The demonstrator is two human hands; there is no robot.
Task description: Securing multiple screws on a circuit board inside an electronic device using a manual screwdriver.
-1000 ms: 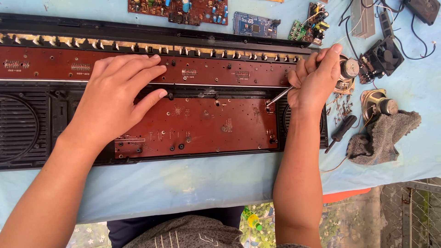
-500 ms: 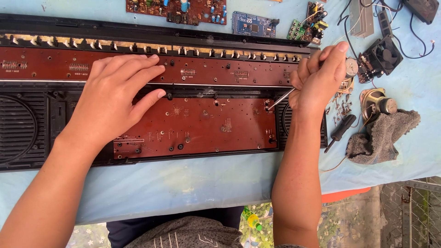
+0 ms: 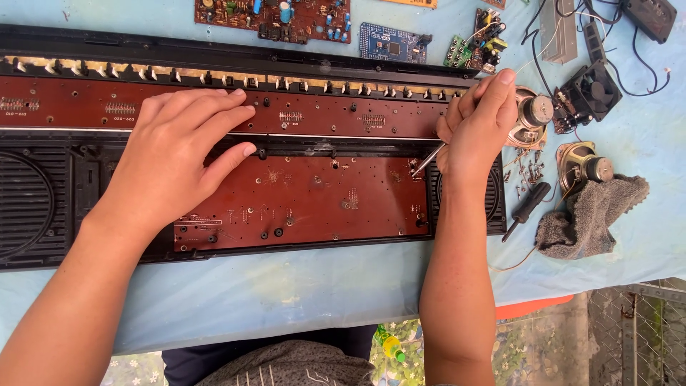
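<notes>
My left hand (image 3: 175, 154) lies flat, fingers spread, on the long red-brown circuit board (image 3: 307, 196) inside the black plastic casing (image 3: 43, 207). My right hand (image 3: 477, 125) is closed around a metal-shaft screwdriver (image 3: 427, 160), its tip touching the board's right end.

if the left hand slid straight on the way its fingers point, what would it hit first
The left hand lies flat on the red-brown circuit board, fingers pointing up and right. Going straight on, it would probably first meet the row of pale tabs on the black case, though heights are hard to judge.
</notes>
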